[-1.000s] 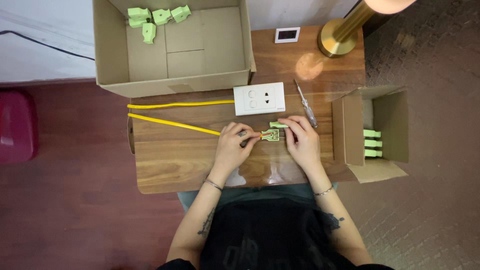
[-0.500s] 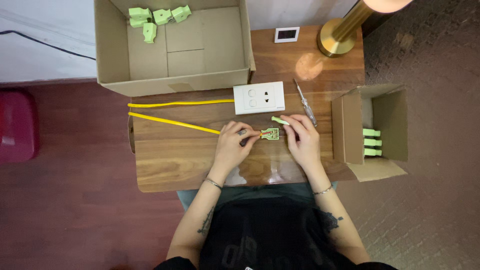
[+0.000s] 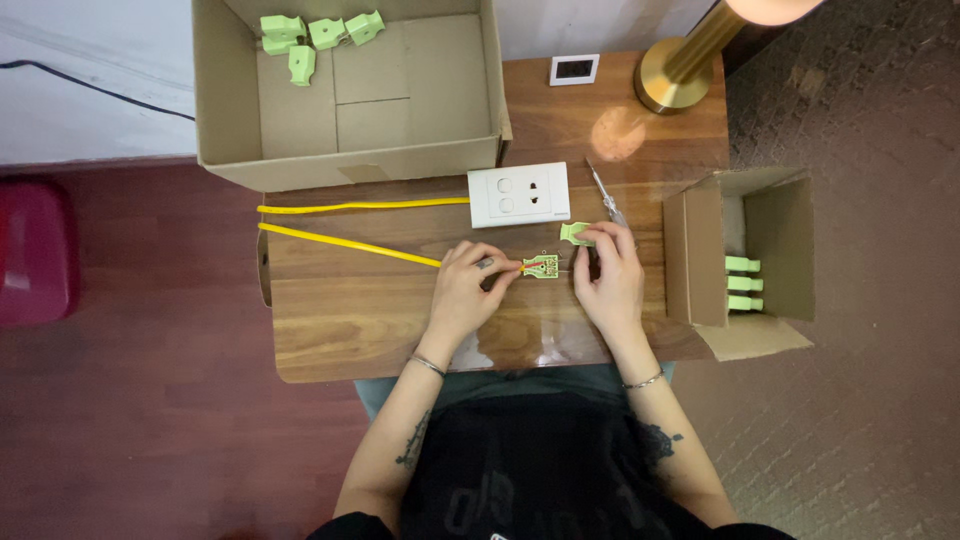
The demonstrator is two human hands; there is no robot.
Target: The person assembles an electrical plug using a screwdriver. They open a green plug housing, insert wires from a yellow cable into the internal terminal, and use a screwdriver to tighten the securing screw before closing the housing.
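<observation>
At far left I see a red bin (image 3: 35,250) on the floor. At upper left sits a big box (image 3: 230,110) with 4 green parts (image 3: 300,35) in its back corner. Below it, 2 yellow cables (image 3: 350,225) run across the wooden table (image 3: 350,320) toward centre. My left hand (image 3: 462,295) is closed, pinching the lower cable's end where its red wire meets the plug base (image 3: 541,266), a small green piece lying flat at centre frame. Above that lies a white socket (image 3: 518,194), with a screwdriver (image 3: 604,195) just to its right. My right hand (image 3: 608,280) sits beside the plug base, fingertips pinched on a green cover (image 3: 572,233) raised just above and right of it. Farther up are a small white plate (image 3: 574,69) and a brass lamp (image 3: 680,70). At right, a small box (image 3: 700,260) holds 3 more green pieces (image 3: 744,283).
</observation>
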